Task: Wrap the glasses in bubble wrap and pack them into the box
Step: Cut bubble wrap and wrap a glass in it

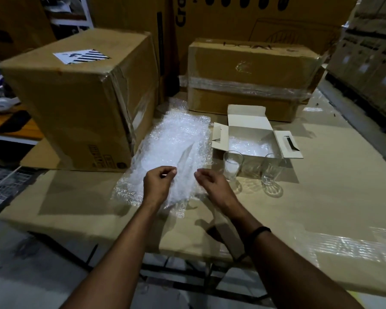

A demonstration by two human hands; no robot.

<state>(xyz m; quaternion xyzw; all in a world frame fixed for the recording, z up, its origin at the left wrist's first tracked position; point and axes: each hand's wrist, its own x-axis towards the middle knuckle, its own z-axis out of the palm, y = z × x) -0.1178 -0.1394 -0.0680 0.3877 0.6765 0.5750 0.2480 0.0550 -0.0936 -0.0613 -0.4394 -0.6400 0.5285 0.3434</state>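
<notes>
Now the left hand (158, 182) and right hand (211, 184) pinch the bubble wrap (176, 139), the nearest glass (232, 166) just right of them.

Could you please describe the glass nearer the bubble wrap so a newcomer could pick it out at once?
Find the open white box on the cardboard-covered table. Two clear glasses stand upright in front of it. Yours is the left glass, beside the bubble wrap sheet and nearest the right hand; the right glass stands by the box's handle flap.
</notes>
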